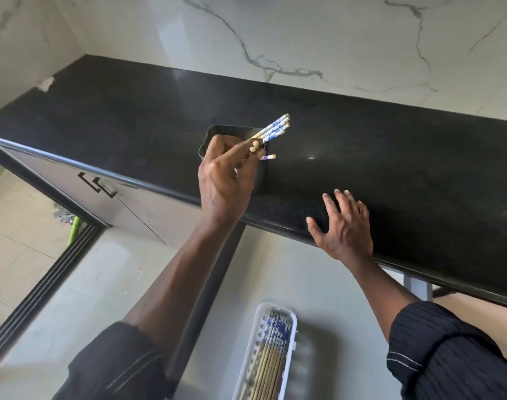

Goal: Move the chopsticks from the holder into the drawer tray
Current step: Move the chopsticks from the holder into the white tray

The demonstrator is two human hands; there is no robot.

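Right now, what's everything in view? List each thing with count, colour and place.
holder: one, black, on the counter, mostly behind the left hand
held chopsticks: a small bunch, count unclear, tan with blue-and-white ends, in the left hand over the holder
tray: one, white, slotted, bottom centre below the counter edge
tray chopsticks: several, same pattern, lying lengthwise in the tray
counter: one, black, across the middle
wall: white marble with grey veins, behind the counter
cabinet handles: two, black, on the grey cabinet at left
left hand: gripping the bunch
right hand: open, fingers spread at the counter's front edge
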